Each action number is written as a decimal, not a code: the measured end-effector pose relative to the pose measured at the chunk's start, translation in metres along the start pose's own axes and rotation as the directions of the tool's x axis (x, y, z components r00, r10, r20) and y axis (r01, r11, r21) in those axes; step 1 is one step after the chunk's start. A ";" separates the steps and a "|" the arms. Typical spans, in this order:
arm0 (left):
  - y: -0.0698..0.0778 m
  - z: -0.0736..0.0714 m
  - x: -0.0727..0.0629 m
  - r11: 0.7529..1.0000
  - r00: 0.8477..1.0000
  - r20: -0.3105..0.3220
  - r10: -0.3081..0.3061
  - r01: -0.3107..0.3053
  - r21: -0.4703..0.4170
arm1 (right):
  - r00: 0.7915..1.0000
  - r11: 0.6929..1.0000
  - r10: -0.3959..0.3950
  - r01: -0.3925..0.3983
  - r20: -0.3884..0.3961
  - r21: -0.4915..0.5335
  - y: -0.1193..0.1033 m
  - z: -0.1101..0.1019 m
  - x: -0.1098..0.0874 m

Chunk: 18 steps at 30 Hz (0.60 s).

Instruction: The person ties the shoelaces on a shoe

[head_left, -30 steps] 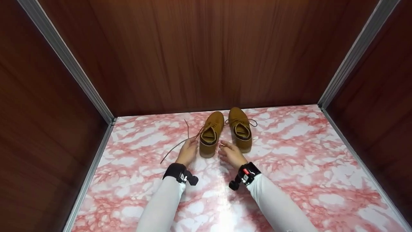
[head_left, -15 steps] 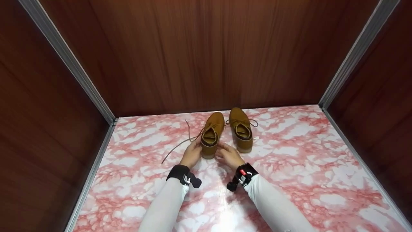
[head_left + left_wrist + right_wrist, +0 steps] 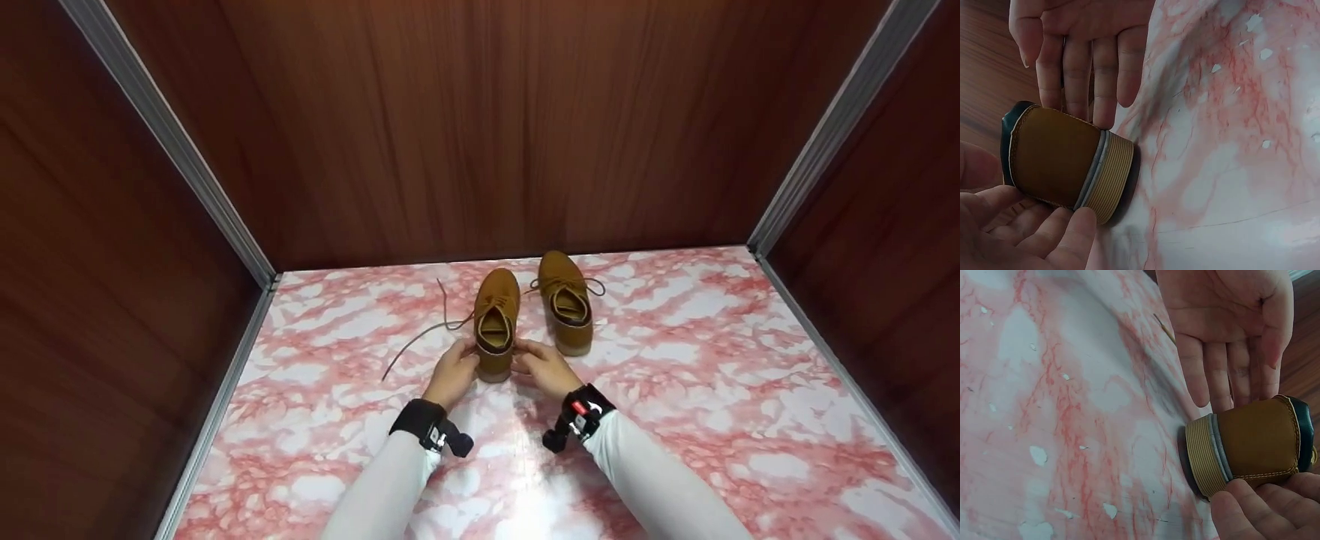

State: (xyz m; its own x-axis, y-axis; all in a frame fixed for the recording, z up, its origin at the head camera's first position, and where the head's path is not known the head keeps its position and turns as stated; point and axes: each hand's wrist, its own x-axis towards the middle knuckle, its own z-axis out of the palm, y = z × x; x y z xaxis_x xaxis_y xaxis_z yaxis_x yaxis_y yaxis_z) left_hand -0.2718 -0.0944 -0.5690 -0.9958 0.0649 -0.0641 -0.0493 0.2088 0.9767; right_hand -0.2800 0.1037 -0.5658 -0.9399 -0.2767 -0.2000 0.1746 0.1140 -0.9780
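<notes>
Two tan lace-up ankle shoes stand upright on the floor, heels toward me. Against the left side of the left shoe [image 3: 495,365] rest the fingers of my left hand [image 3: 453,373]; my right hand [image 3: 550,370] touches its other side. Both wrist views show the heel [image 3: 1058,154] between the two hands, with fingers extended along its sides. The thumbs stay off the heel. An undone shoelace [image 3: 420,334] trails from this shoe over the floor to the left. To the right is the other shoe [image 3: 573,339], its lace spread to both sides, with neither hand on it.
Pink-and-white marbled floor [image 3: 720,420] surrounds the shoes. A brown wood-grain wall [image 3: 480,135] rises just beyond the toes. Similar panels stand at left and right, with grey metal strips [image 3: 202,180] at the corners.
Both hands have closed in from beside the left shoe until they touch its heel. That shoe has slid slightly toward me and turned straighter. The right shoe stays put.
</notes>
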 end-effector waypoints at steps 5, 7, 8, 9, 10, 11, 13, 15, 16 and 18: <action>0.001 0.001 -0.011 0.999 0.999 0.024 -0.026 0.026 -0.018 | 0.999 1.000 -0.006 0.007 0.039 -0.029 0.001 -0.006 -0.008; 0.002 0.000 -0.016 1.000 0.999 0.032 -0.028 0.029 -0.009 | 0.999 0.999 -0.013 0.016 0.052 -0.048 0.002 -0.008 -0.011; 0.003 -0.001 -0.019 1.000 0.999 0.034 -0.026 0.026 -0.003 | 0.998 0.997 -0.021 0.025 0.051 -0.074 0.002 -0.009 -0.013; 0.003 -0.001 -0.021 1.000 0.999 0.038 -0.026 0.026 -0.002 | 0.998 0.996 -0.028 0.033 0.056 -0.088 0.002 -0.010 -0.015; 0.003 -0.002 -0.024 1.000 0.999 0.041 -0.023 0.023 0.001 | 0.997 0.991 -0.047 0.053 0.059 -0.119 0.002 -0.012 -0.016; 0.003 -0.003 -0.026 1.000 0.999 0.043 -0.013 0.012 0.012 | 0.996 0.987 -0.063 0.071 0.063 -0.143 0.002 -0.013 -0.018; 0.004 -0.004 -0.030 1.000 0.999 0.044 -0.008 0.006 0.031 | 0.994 0.980 -0.086 0.098 0.074 -0.173 0.003 -0.014 -0.021; 0.003 -0.005 -0.035 0.999 0.999 0.049 -0.012 0.009 0.047 | 0.993 0.981 -0.085 0.099 0.086 -0.168 0.003 -0.016 -0.025; 0.003 -0.006 -0.037 0.998 0.999 0.051 -0.012 0.009 0.059 | 0.992 0.977 -0.090 0.105 0.084 -0.184 0.004 -0.016 -0.027; 0.003 -0.007 -0.042 0.997 0.998 0.056 -0.020 0.015 0.079 | 0.994 0.978 -0.077 0.091 0.080 -0.186 0.004 -0.016 -0.031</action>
State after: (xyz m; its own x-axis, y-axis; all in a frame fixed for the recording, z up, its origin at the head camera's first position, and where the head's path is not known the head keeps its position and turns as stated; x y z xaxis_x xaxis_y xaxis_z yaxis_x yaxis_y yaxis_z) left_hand -0.2301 -0.1030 -0.5621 -0.9888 0.1152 -0.0948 -0.0584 0.2861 0.9564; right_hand -0.2548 0.1286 -0.5627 -0.9240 -0.3604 -0.1278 0.0306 0.2636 -0.9641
